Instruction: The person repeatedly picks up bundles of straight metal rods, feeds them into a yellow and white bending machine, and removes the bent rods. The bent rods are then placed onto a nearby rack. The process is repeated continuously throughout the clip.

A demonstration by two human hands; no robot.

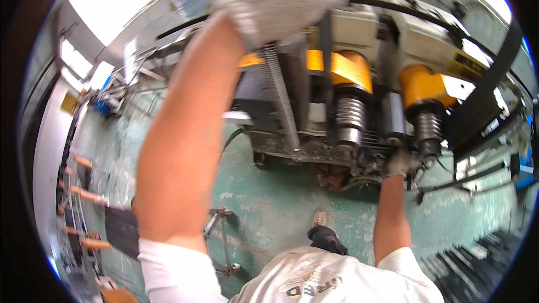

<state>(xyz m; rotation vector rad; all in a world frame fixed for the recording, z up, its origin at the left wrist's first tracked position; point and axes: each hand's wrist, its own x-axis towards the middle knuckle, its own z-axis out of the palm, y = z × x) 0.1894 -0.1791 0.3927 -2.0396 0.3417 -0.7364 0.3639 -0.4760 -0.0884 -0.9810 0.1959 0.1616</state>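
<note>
My left hand, in a pale knitted glove, is raised high at the top of the view. It is smeared by motion and covers part of a long black bar; whether it grips the bar I cannot tell. My right hand, also gloved, reaches low into the front of a machine, between two yellow heads with thick coil springs below them. Its fingers are hidden among the dark metal parts. A long thin spring hangs down beside my left forearm.
Green worn floor lies under the machine and around my foot. A small metal stand is below my left arm. Dark bars lie stacked at the lower right. A rack with orange-brown rollers stands at the left.
</note>
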